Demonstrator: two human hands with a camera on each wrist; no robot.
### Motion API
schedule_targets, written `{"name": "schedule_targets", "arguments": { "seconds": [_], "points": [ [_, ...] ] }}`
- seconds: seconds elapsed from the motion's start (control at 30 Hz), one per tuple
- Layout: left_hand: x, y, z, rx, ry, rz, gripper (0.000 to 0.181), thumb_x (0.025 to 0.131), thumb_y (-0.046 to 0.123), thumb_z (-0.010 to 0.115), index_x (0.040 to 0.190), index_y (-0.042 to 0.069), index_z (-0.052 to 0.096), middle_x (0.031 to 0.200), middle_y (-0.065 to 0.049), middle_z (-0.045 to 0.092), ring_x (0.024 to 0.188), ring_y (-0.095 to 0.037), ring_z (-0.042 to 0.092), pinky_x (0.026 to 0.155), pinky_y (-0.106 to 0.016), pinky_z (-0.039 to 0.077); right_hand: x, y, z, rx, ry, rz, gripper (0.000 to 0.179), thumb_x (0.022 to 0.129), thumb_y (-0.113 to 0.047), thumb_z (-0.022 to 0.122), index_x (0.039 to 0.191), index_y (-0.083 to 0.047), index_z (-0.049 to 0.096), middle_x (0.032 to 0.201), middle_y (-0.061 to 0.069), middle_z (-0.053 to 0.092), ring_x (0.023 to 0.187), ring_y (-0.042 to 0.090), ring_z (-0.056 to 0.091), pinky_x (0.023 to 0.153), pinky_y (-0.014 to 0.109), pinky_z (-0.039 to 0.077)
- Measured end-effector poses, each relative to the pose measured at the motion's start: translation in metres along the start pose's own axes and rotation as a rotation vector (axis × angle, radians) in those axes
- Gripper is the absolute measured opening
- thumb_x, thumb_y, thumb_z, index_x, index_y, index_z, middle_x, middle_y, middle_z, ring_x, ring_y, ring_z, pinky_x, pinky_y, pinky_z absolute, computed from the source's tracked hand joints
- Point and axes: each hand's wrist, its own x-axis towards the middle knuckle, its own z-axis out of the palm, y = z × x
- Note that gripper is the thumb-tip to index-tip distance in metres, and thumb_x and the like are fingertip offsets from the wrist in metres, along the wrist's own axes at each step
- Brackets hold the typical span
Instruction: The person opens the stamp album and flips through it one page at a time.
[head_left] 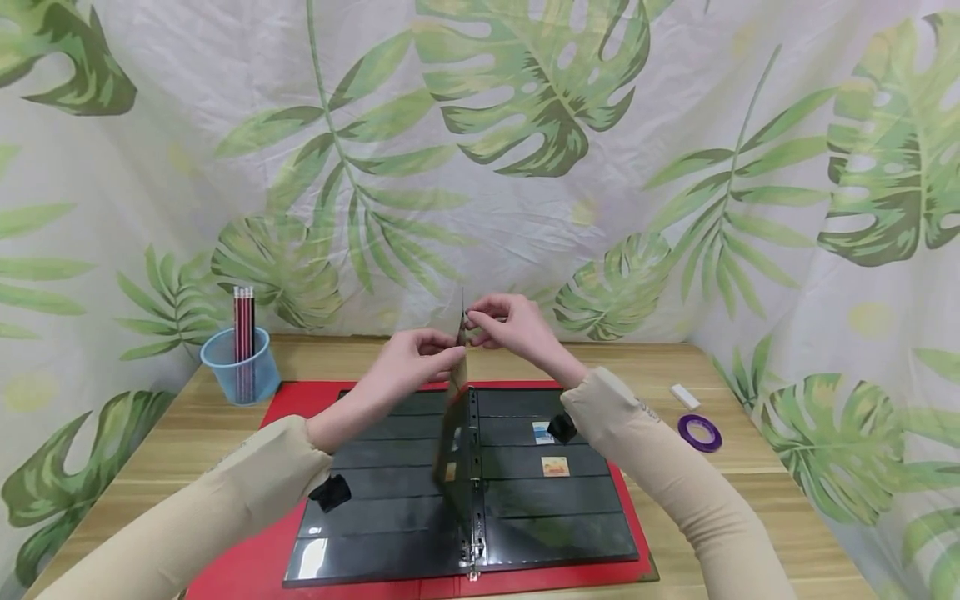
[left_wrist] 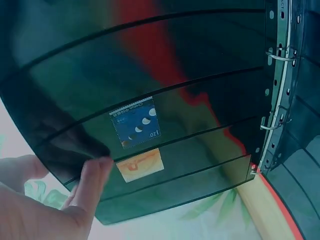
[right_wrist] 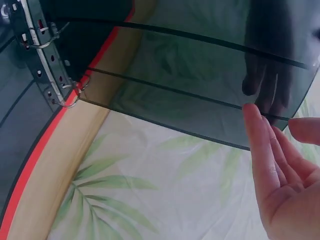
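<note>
A dark album page with clear strips stands upright from the ring binder spine, seen almost edge-on in the head view. My left hand pinches its free edge near the top; in the left wrist view one finger lies on the page's face. That face carries a blue moon-phase stamp and an orange stamp. On the other side, my right hand is at the upper corner, fingers extended and fingertips right at the page, the thumb apart from them by the edge.
The red stamp album lies open on the wooden table. Two stamps sit on its right page, one orange. A blue cup of pencils stands back left. Purple tape and a white eraser lie right.
</note>
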Motion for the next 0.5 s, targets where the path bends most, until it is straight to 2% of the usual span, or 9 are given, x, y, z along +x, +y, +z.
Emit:
{"name": "schedule_targets", "arguments": {
  "seconds": [0.07, 0.23, 0.33, 0.5],
  "points": [
    [-0.002, -0.004, -0.006, -0.012, 0.021, -0.019, 0.040, 0.098, 0.027, 0.061, 0.126, -0.003, 0.062, 0.124, -0.021, 0.067, 0.105, -0.022, 0.069, 0.087, -0.033, 0.059, -0.002, 0.003, 0.000, -0.048, 0.006, -0.032, 0.029, 0.100, -0.025, 0.059, 0.121, -0.007, 0.068, 0.114, 0.014, 0.073, 0.087, 0.021, 0.075, 0.077, 0.031, 0.062],
    [-0.012, -0.018, -0.027, 0.030, 0.066, -0.057, 0.039, 0.098, 0.025, 0.059, 0.125, -0.002, 0.063, 0.127, -0.019, 0.066, 0.103, -0.017, 0.063, 0.081, -0.028, 0.055, -0.012, 0.018, -0.002, -0.217, 0.010, -0.109, 0.030, 0.100, -0.024, 0.059, 0.123, -0.008, 0.068, 0.116, 0.012, 0.073, 0.095, 0.020, 0.073, 0.084, 0.034, 0.059],
    [-0.020, -0.028, -0.039, 0.034, 0.069, -0.093, 0.039, 0.098, 0.025, 0.058, 0.125, -0.003, 0.061, 0.125, -0.015, 0.067, 0.098, -0.010, 0.059, 0.079, -0.026, 0.051, -0.019, 0.038, -0.004, -0.272, -0.003, -0.134, 0.032, 0.100, -0.024, 0.059, 0.127, -0.008, 0.066, 0.121, 0.012, 0.072, 0.105, 0.022, 0.071, 0.090, 0.038, 0.057],
    [-0.034, -0.050, -0.056, 0.024, 0.078, -0.149, 0.042, 0.099, 0.024, 0.056, 0.127, -0.006, 0.056, 0.121, -0.012, 0.067, 0.090, 0.001, 0.056, 0.078, -0.023, 0.051, -0.035, 0.079, -0.009, -0.287, -0.041, -0.131, 0.041, 0.101, -0.026, 0.058, 0.136, -0.006, 0.059, 0.135, 0.014, 0.064, 0.123, 0.027, 0.063, 0.102, 0.045, 0.051]
  ]
}}
